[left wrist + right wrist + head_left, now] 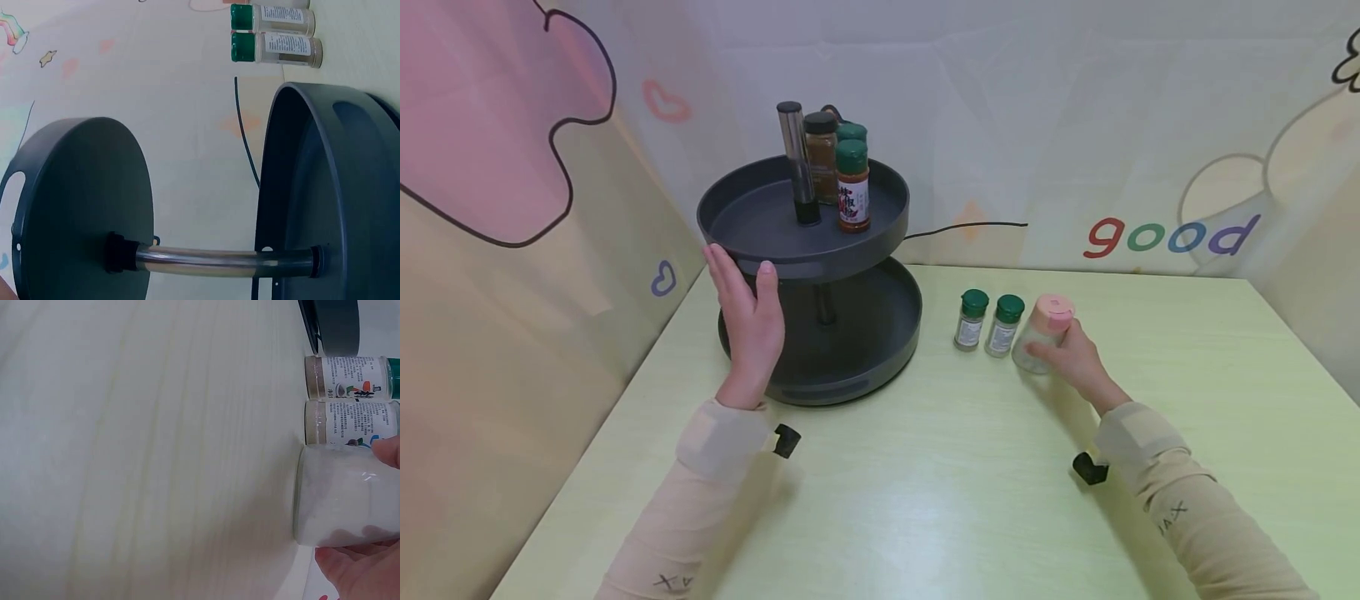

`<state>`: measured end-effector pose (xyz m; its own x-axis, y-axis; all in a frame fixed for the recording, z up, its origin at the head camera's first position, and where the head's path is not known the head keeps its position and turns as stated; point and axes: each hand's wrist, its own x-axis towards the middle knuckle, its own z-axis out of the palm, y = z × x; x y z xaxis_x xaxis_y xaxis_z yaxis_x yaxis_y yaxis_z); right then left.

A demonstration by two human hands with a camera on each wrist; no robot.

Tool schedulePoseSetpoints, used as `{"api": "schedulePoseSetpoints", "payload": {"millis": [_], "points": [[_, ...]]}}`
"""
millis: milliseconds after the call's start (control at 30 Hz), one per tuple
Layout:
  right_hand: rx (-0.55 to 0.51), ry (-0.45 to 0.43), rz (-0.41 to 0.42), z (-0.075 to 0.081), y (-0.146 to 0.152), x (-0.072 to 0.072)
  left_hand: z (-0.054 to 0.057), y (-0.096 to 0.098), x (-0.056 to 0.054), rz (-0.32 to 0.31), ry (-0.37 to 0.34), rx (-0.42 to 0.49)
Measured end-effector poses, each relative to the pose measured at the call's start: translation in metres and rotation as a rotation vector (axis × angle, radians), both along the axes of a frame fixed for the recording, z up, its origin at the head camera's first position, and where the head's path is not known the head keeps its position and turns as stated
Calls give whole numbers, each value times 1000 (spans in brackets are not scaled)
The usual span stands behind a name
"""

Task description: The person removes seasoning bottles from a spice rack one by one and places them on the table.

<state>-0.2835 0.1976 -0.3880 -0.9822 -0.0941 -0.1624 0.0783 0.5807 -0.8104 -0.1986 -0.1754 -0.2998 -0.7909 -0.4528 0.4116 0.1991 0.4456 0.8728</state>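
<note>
My left hand (748,325) has its fingers straight against the left side of the upper tray (820,268) of a dark two-tier turntable rack. In the head view, my right hand (1081,368) grips a clear jar with a pink lid (1051,313), thumb on one side and fingers on the other. White contents fill the jar (340,497) in the right wrist view. Close to its left stand two small green-capped spice bottles, a nearer one (1002,327) and a farther one (971,321).
On the upper tray, a red spice bottle (853,196) with a green cap, another green-capped bottle (852,131) and a brown jar (822,158) stand beside the metal post (797,162). The lower tray (850,385) rests on the pale table (925,500). A printed cloth (1000,108) hangs behind.
</note>
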Motion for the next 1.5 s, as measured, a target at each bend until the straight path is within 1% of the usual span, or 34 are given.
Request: {"api": "schedulePoseSetpoints", "payload": {"millis": [167, 300, 367, 433, 567, 633, 700, 800, 933, 1067, 1233, 1367, 1500], "points": [[-2, 6, 1, 0, 1, -1, 2, -6, -4, 2, -17, 15], [1, 6, -2, -1, 2, -1, 5, -8, -3, -2, -35, 43], [3, 2, -2, -2, 2, -2, 5, -4, 1, -6, -31, 54], [6, -3, -1, -2, 3, -2, 2, 3, 8, -21, -15, 45], [15, 9, 2, -2, 3, -2, -5, 23, 22, -96, 12, 2], [19, 21, 2, -2, 2, -1, -8, 30, 26, -129, 13, -20], [25, 28, 0, -2, 2, -1, -9, 35, 27, -143, 8, -29], [32, 32, -1, -2, 1, 0, -10, 37, 26, -134, 10, -41], [52, 44, -3, -4, 1, 0, -10, 34, 23, -117, 23, -47], [59, 52, -7, -5, 2, 0, -9, 29, 18, -96, 45, -33], [43, 35, -2, -4, 2, 0, -8, 20, 10, -70, 58, -5], [38, 25, -1, -4, 2, -1, -6, 13, 4, -44, 54, 8], [36, 29, -1, -4, 2, -1, -3, 7, 1, -37, 28, 29]]}}
